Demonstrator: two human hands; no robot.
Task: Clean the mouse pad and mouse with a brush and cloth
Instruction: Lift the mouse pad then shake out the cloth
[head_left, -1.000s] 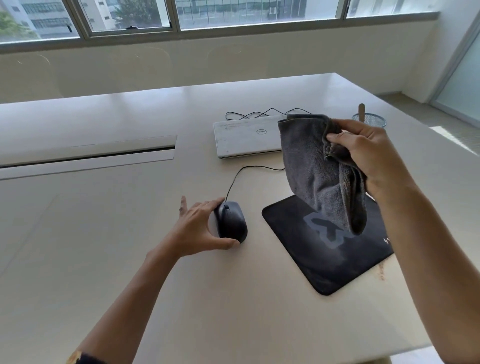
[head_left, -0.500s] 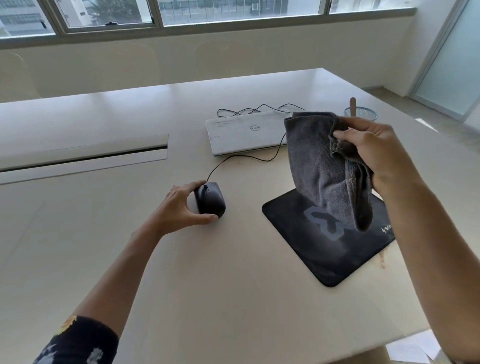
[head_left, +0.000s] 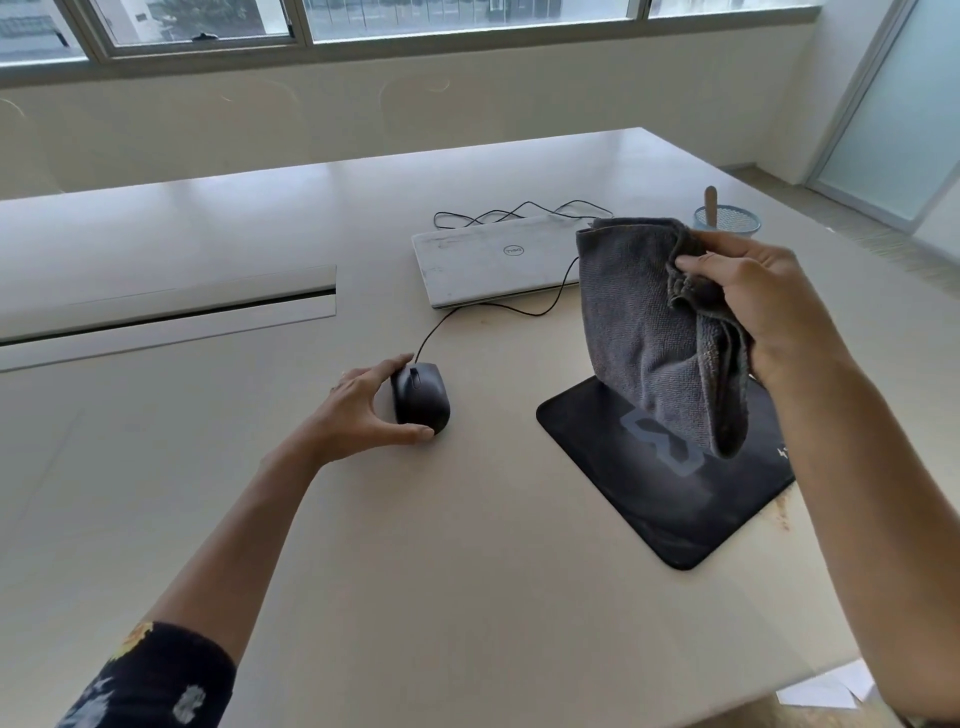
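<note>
Now our right hand (head_left: 769, 306) pinches the hanging grey microfibre cloth (head_left: 649, 332); the flat black rectangular mouse pad (head_left: 649, 499) lies at six o'clock, directly beneath.

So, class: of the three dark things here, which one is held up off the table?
The grey cloth, hanging from the right hand. The mouse and mouse pad both lie on the table.

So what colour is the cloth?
Dark grey. The cloth hangs from the right hand, clearest in the head view.
</note>
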